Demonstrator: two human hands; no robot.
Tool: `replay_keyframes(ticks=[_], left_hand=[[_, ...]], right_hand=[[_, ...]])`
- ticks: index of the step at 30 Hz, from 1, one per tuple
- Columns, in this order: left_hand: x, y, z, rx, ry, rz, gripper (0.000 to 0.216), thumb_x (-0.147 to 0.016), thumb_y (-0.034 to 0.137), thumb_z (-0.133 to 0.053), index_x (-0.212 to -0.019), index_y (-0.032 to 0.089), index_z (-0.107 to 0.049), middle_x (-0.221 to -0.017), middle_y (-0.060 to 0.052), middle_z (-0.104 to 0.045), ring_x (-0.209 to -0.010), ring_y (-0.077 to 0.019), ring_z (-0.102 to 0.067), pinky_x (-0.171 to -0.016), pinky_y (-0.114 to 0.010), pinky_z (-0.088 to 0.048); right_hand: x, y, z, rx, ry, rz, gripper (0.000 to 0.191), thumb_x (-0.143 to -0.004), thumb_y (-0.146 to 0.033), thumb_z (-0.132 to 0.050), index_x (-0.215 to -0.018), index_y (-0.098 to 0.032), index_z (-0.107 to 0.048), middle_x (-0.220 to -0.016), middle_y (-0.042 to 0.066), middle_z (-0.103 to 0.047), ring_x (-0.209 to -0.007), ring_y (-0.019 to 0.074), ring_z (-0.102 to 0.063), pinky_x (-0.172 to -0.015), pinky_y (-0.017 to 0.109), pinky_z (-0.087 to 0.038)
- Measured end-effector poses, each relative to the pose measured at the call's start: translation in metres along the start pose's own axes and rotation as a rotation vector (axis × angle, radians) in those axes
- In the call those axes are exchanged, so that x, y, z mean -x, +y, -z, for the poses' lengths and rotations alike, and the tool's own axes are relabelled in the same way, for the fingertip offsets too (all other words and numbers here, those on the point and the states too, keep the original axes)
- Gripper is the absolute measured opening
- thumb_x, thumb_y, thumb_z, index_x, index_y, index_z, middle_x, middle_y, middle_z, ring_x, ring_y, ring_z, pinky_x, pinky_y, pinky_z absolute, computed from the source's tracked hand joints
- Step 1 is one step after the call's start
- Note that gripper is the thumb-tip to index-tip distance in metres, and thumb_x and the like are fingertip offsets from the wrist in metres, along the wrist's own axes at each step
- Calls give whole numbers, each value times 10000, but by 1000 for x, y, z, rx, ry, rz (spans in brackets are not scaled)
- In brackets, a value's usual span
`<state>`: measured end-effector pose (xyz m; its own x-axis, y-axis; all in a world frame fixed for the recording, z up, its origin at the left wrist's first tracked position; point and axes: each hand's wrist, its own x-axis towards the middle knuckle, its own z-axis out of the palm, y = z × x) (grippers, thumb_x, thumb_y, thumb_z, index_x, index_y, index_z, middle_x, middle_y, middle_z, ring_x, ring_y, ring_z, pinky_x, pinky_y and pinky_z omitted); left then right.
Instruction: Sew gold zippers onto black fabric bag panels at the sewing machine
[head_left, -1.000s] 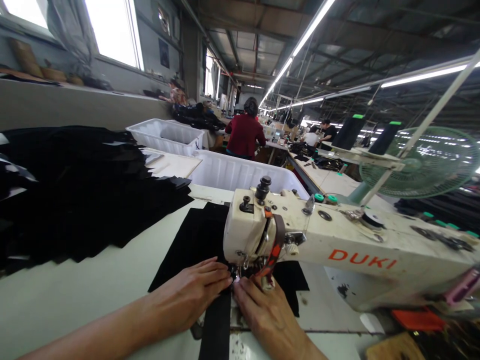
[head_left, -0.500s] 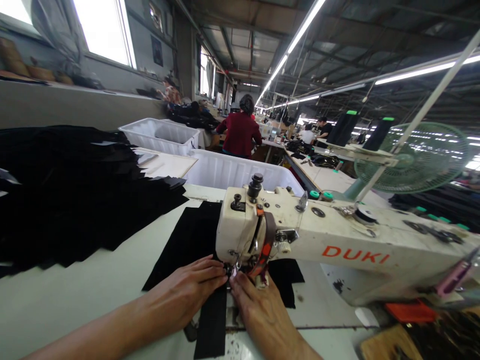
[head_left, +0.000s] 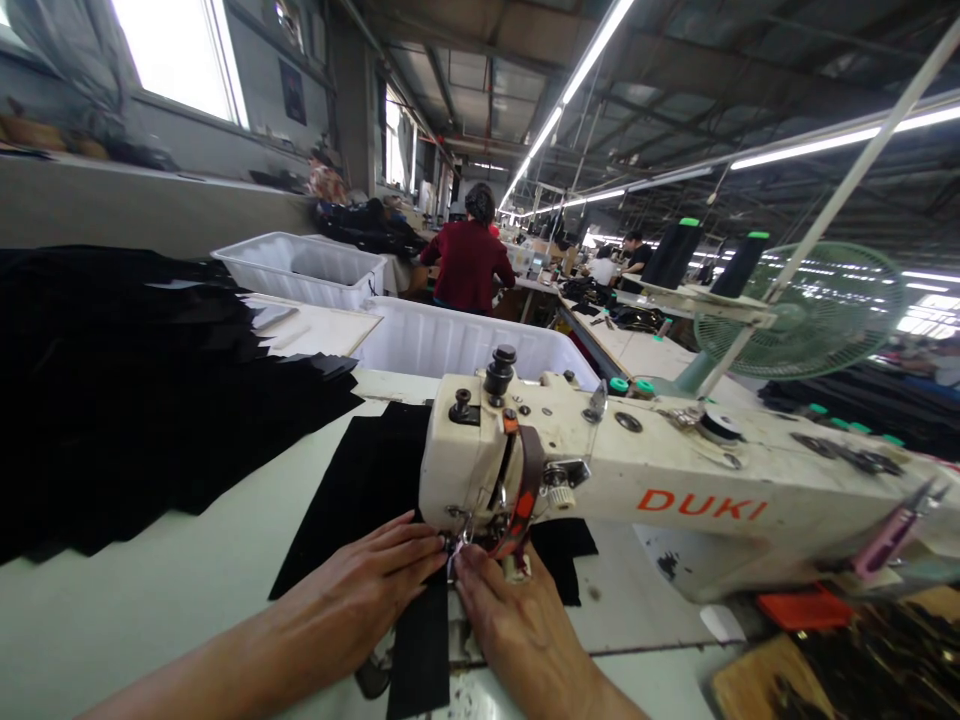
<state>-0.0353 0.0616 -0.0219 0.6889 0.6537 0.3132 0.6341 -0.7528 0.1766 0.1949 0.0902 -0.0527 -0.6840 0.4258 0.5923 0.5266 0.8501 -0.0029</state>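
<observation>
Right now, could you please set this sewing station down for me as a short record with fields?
Machine: white sewing machine, marked DUKI
Work piece: black fabric piece lying under the machine head
Left hand: left hand flat on the fabric, fingertips by the needle
Right hand: right hand flat, fingertips by the needle
Table, left side: pile of black cut pieces
Behind: white bin, green fan, person in a red top facing away

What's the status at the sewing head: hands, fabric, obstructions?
Left hand flat on black fabric, fingertips at sewing machine needle. Right hand flat alongside, fingertips there too. Cut-piece stack apart, to the left.
</observation>
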Motion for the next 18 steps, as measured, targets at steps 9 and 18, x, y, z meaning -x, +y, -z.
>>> replay_keyframes(ticks=[9, 18], left_hand=[[5, 5, -5, -52, 77, 40, 472, -950, 144, -485, -1419, 189, -449, -1369, -67, -571, -1307, -209, -478, -1154, -405, -273], [5, 8, 0, -123, 149, 22, 493, -936, 175, -513, -1419, 260, -460, -1354, -23, -587, -1258, -181, -532, -1120, -323, -334]], right_hand=[[-5, -2, 5, 11, 50, 9, 309, -921, -79, -493, -1197, -155, -609, -1100, 60, -696, -1013, 219, -635, -1043, 432, -429], [-7, 1, -14, 78, 245, 61, 258, -878, -110, -520, -1097, -166, -646, -983, 48, -724, -881, 208, -679, -932, 375, -518]])
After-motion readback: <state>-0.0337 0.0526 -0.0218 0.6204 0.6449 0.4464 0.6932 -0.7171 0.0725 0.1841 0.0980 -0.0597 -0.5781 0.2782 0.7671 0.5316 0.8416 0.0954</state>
